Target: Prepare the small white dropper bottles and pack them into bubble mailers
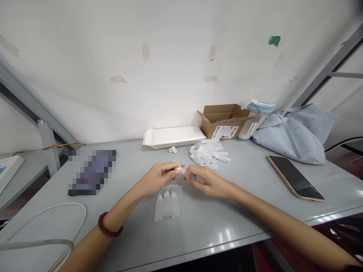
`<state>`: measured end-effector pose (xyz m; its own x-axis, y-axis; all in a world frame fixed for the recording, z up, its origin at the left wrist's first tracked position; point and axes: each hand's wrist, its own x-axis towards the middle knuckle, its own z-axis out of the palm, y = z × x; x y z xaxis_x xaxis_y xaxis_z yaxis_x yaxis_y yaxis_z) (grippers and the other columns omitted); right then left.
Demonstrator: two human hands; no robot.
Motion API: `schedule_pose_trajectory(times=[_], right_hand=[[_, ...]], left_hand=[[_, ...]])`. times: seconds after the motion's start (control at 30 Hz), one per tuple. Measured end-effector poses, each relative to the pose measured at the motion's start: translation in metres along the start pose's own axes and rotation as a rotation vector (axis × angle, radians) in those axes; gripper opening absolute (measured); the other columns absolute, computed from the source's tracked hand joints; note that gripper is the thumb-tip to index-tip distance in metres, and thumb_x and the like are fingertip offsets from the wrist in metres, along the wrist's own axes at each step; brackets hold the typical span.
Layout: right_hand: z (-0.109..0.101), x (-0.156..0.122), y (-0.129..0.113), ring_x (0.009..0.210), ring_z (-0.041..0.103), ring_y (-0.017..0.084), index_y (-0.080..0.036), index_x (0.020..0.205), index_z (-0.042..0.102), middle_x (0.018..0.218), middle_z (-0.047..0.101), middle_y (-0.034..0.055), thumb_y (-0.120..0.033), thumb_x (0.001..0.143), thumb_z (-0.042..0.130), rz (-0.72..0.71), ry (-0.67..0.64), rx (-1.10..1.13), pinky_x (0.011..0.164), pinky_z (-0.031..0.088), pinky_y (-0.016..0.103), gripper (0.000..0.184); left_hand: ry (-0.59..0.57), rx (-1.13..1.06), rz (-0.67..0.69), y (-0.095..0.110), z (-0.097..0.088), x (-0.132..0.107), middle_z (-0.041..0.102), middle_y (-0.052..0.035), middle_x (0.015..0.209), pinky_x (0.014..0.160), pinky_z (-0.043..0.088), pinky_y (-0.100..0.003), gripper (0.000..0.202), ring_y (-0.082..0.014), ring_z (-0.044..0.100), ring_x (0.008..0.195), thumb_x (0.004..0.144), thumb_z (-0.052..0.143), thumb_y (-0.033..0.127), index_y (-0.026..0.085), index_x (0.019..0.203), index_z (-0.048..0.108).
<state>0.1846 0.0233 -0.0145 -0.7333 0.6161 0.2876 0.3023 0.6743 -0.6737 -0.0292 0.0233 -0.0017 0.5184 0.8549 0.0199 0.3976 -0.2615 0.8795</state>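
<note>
Above the middle of the table, my left hand (159, 178) pinches a small white plastic piece (179, 170), with a thin strip or tube sticking up from it. My right hand (204, 180) is closed at its right side, fingertips on a translucent part that looks like a small squeeze bottle, mostly hidden by the fingers. Just below my hands, three translucent squeeze bottles (166, 206) lie side by side, their thin curved tubes pointing away. Beyond my right hand is a loose pile of similar bottles (210, 154). A few white caps (172, 150) sit left of that pile.
At the back stand a white box (176, 136), an open cardboard box (224, 122) and a blue-lidded cup (255, 121). A pale blue bag (292, 136) and a phone (295, 177) lie to the right. On the left are a blurred-out dark item (95, 172) and a white cable (82, 211).
</note>
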Motion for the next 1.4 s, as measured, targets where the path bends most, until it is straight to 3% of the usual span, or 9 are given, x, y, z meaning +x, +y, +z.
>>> schedule_pose_trajectory(times=[0.2, 0.33, 0.5, 0.67, 0.77, 0.87, 0.97, 1.2, 1.4], right_hand=[[-0.006, 0.002, -0.004, 0.069, 0.045, 0.011, -0.019, 0.085, 0.047, 0.088, 0.058, 0.0000, -0.007, 0.081, 0.037, 0.148, -0.066, 0.274, 0.063, 0.036, 0.023, 0.017], [-0.006, 0.004, -0.006, 0.075, 0.045, 0.012, -0.020, 0.081, 0.044, 0.081, 0.054, -0.0008, -0.010, 0.082, 0.036, 0.211, -0.021, 0.432, 0.065, 0.033, 0.024, 0.013], [-0.001, 0.005, 0.000, 0.065, 0.040, 0.010, -0.021, 0.079, 0.041, 0.071, 0.046, -0.0037, -0.015, 0.081, 0.040, 0.337, 0.032, 0.586, 0.056, 0.028, 0.022, 0.006], [0.001, 0.006, 0.005, 0.056, 0.034, 0.008, -0.022, 0.081, 0.037, 0.065, 0.043, -0.0062, -0.022, 0.083, 0.044, 0.425, 0.031, 0.722, 0.051, 0.022, 0.022, 0.007], [0.001, 0.006, 0.004, 0.054, 0.031, 0.008, -0.022, 0.081, 0.035, 0.062, 0.042, -0.0073, -0.023, 0.083, 0.043, 0.436, -0.003, 0.742, 0.050, 0.020, 0.022, 0.008], [0.001, 0.005, 0.000, 0.057, 0.033, 0.008, -0.022, 0.081, 0.035, 0.060, 0.039, -0.0078, -0.023, 0.082, 0.044, 0.416, -0.005, 0.688, 0.050, 0.021, 0.021, 0.009], [0.002, 0.004, -0.001, 0.057, 0.035, 0.009, -0.023, 0.082, 0.035, 0.060, 0.040, -0.0077, -0.024, 0.081, 0.046, 0.434, -0.021, 0.675, 0.050, 0.022, 0.021, 0.011], [-0.002, 0.005, 0.003, 0.052, 0.029, 0.008, -0.023, 0.081, 0.034, 0.056, 0.040, -0.0081, -0.025, 0.079, 0.044, 0.481, 0.009, 0.774, 0.047, 0.018, 0.021, 0.011], [-0.003, 0.006, 0.000, 0.051, 0.030, 0.008, -0.024, 0.081, 0.033, 0.057, 0.042, -0.0078, -0.025, 0.079, 0.044, 0.488, 0.042, 0.792, 0.047, 0.016, 0.020, 0.011]], left_hand=[[-0.033, -0.010, 0.028, 0.009, 0.002, -0.003, 0.063, -0.0013, 0.088, 0.068, 0.045, -0.023, 0.034, -0.0135, 0.055, 0.072, 0.088, 0.044, 0.041, 0.020, 0.076, 0.069], [-0.029, 0.024, 0.016, 0.009, 0.008, -0.003, 0.060, -0.0006, 0.076, 0.059, 0.042, -0.023, 0.037, -0.0125, 0.052, 0.064, 0.089, 0.042, 0.041, 0.020, 0.077, 0.070], [0.099, 0.087, 0.080, 0.005, 0.020, -0.002, 0.057, -0.0025, 0.069, 0.069, 0.044, -0.026, 0.036, -0.0177, 0.057, 0.077, 0.088, 0.044, 0.037, 0.018, 0.068, 0.068], [0.173, 0.136, 0.136, 0.004, 0.025, -0.001, 0.063, -0.0037, 0.076, 0.071, 0.043, -0.026, 0.027, -0.0164, 0.058, 0.076, 0.086, 0.050, 0.031, 0.019, 0.072, 0.070], [0.155, 0.116, 0.095, 0.007, 0.024, -0.002, 0.064, -0.0028, 0.073, 0.061, 0.042, -0.024, 0.026, -0.0142, 0.056, 0.066, 0.085, 0.051, 0.032, 0.018, 0.075, 0.070], [0.060, 0.000, -0.049, 0.010, 0.021, -0.003, 0.060, -0.0011, 0.064, 0.050, 0.039, -0.021, 0.033, -0.0120, 0.054, 0.057, 0.086, 0.048, 0.038, 0.016, 0.070, 0.066], [-0.015, -0.082, -0.114, 0.011, 0.022, -0.004, 0.058, 0.0001, 0.058, 0.051, 0.042, -0.021, 0.035, -0.0118, 0.056, 0.056, 0.086, 0.046, 0.038, 0.015, 0.062, 0.059], [0.233, 0.098, 0.129, 0.007, 0.033, -0.003, 0.062, -0.0047, 0.087, 0.067, 0.048, -0.024, 0.014, -0.0140, 0.059, 0.074, 0.081, 0.055, 0.026, 0.017, 0.087, 0.065], [0.173, -0.031, -0.012, 0.012, 0.030, -0.004, 0.065, -0.0018, 0.080, 0.060, 0.047, -0.022, 0.024, -0.0128, 0.058, 0.067, 0.086, 0.049, 0.035, 0.019, 0.084, 0.068]])
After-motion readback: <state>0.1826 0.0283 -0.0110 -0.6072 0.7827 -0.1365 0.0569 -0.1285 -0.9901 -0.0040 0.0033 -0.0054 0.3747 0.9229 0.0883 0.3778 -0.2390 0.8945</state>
